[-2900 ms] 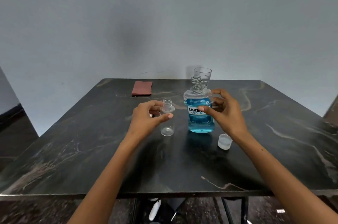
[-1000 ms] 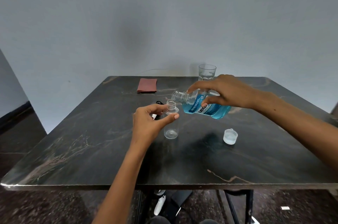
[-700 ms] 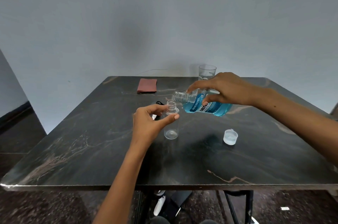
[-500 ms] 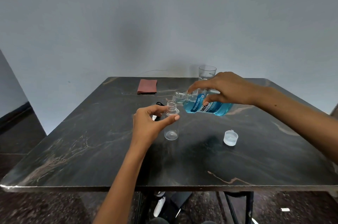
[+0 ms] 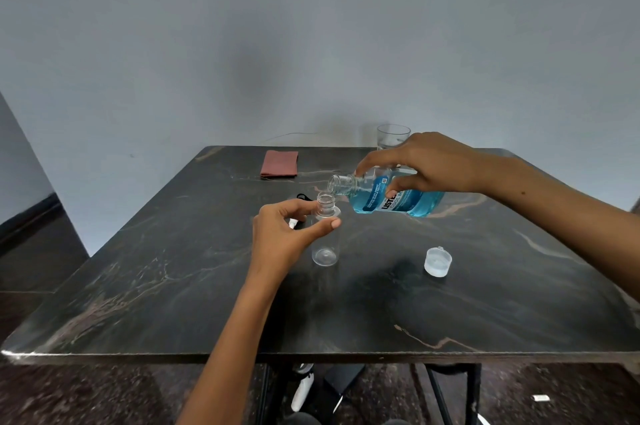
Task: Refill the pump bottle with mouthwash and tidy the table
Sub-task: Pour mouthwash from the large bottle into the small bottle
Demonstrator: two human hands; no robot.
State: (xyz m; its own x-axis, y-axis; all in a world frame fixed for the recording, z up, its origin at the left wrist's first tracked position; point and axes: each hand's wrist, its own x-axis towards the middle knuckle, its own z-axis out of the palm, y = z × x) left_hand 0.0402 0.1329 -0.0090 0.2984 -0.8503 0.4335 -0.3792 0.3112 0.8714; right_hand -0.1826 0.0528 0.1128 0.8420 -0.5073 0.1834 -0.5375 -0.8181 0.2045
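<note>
The right hand [image 5: 429, 161] grips the tipped mouthwash bottle [image 5: 398, 201], its mouth just above the small clear bottle [image 5: 325, 237], which the left hand [image 5: 280, 237] holds upright on the table [image 5: 173, 286].

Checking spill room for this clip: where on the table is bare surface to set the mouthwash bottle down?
Bare table spans the near edge, and the left side below the red cloth. Right of the cap is free too. It is crowded mid-table: small bottle, left hand, right hand tilting the mouthwash bottle, glass.
</note>
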